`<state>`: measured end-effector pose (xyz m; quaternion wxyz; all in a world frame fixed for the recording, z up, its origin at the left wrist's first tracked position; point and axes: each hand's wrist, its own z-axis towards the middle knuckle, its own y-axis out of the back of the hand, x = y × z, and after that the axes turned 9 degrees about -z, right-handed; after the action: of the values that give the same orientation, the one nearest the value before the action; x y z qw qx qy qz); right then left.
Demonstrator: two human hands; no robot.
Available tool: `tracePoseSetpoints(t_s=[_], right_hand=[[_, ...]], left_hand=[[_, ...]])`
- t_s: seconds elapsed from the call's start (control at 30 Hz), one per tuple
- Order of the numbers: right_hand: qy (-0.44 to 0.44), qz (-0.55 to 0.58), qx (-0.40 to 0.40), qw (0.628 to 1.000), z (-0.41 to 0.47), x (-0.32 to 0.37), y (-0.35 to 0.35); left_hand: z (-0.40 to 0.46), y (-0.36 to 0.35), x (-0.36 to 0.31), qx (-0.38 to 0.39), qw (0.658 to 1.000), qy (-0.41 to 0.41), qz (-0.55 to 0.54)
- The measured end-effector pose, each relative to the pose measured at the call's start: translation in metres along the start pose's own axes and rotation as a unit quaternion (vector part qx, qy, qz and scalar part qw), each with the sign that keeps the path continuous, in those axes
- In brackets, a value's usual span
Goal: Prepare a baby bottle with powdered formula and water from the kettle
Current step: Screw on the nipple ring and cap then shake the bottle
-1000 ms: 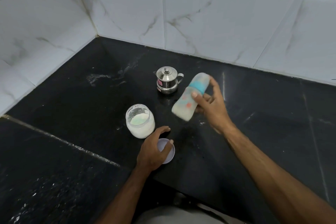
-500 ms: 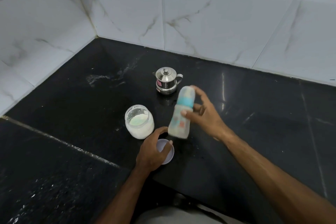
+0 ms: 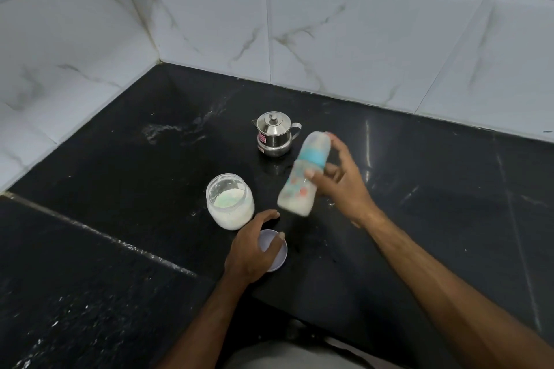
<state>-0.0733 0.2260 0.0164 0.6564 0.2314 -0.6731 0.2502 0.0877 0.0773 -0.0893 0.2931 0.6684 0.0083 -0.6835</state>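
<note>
Up behind everything stands a white tiled wall [image 3: 359, 39] with grey streaks. Below it lies the black counter [image 3: 434, 204], shiny and a bit dusty. Near the middle of the counter sits a glass jar [image 3: 230, 201] with its top off and white powder inside. Just beside the jar, the left hand [image 3: 250, 249] rests on a round pale lid [image 3: 277, 252] that lies flat on the counter, with its fingers curled over it. The right hand [image 3: 341, 186] grips the baby bottle [image 3: 305, 174] in the air above the counter, its fingers wrapped round the middle. The bottle is tilted, top leaning away, and looks blurry. It has a blue ring and milky stuff inside. Behind it sits a small shiny kettle [image 3: 274, 134] with its cover on.
</note>
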Motion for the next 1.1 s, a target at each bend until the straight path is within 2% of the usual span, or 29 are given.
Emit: tracePoseSetpoints(t_s=[0.07,0.1,0.17,0.23,0.27,0.3,0.4,0.47,0.53,0.6,0.63,0.67,0.77,0.83,0.87,0.97,1.0,1.03,1.1], right_hand=[[0.007,0.077,-0.092,0.993,0.007,0.004,0.004],[0.01,0.087,-0.103,0.991,0.007,0.003,0.004],[-0.002,0.034,-0.046,0.998,0.002,-0.003,0.001],[-0.024,-0.054,0.067,0.996,-0.007,-0.01,-0.005],[-0.026,-0.078,0.091,0.993,-0.01,-0.012,-0.006],[-0.016,-0.073,0.083,0.994,-0.01,-0.012,-0.006],[0.01,0.045,-0.073,0.996,-0.002,0.0,0.003],[0.014,0.097,-0.117,0.988,0.001,0.002,0.006],[-0.001,0.052,-0.065,0.996,-0.005,-0.004,0.001],[-0.025,-0.027,0.057,0.998,-0.015,-0.011,-0.006],[-0.028,-0.048,0.091,0.994,-0.017,-0.013,-0.007],[-0.017,-0.044,0.087,0.995,-0.016,-0.012,-0.007],[0.009,0.057,-0.068,0.996,-0.004,0.002,0.0],[0.019,0.091,-0.112,0.989,0.001,0.004,0.003],[0.016,0.071,-0.093,0.993,0.0,0.002,0.002],[-0.015,-0.038,0.068,0.997,-0.011,-0.009,-0.003],[-0.018,-0.058,0.095,0.994,-0.012,-0.011,-0.003],[-0.011,-0.054,0.086,0.995,-0.011,-0.01,-0.003],[0.007,0.006,-0.012,1.0,-0.003,-0.002,-0.001]], left_hand=[[0.0,0.0,-0.001,0.0,1.0,0.001,0.001],[0.0,0.0,-0.001,0.0,1.0,0.002,0.0],[0.0,0.001,0.0,0.0,1.0,0.0,-0.003],[0.0,0.002,0.002,0.005,1.0,0.004,-0.009],[0.0,0.002,0.002,0.006,1.0,0.007,-0.011],[-0.001,0.002,0.003,0.002,1.0,0.005,-0.01],[0.001,-0.002,0.002,0.002,1.0,-0.004,-0.001],[0.002,-0.002,0.002,0.001,1.0,-0.003,0.001],[0.003,-0.001,0.002,-0.001,1.0,-0.004,0.006],[0.002,-0.001,0.004,0.004,1.0,0.005,-0.002],[0.002,0.0,0.005,0.007,1.0,0.009,-0.007],[0.002,-0.001,0.005,0.006,1.0,0.008,-0.007],[0.0,-0.001,0.004,-0.003,1.0,-0.004,0.005],[0.0,-0.001,0.003,-0.004,1.0,-0.001,0.006],[0.0,0.0,0.003,-0.003,1.0,-0.001,0.006],[0.001,0.0,0.005,0.007,1.0,0.008,-0.006],[0.002,-0.001,0.005,0.01,1.0,0.01,-0.011],[0.001,-0.001,0.006,0.008,1.0,0.008,-0.01],[0.0,-0.001,0.005,-0.002,1.0,0.001,0.0]])
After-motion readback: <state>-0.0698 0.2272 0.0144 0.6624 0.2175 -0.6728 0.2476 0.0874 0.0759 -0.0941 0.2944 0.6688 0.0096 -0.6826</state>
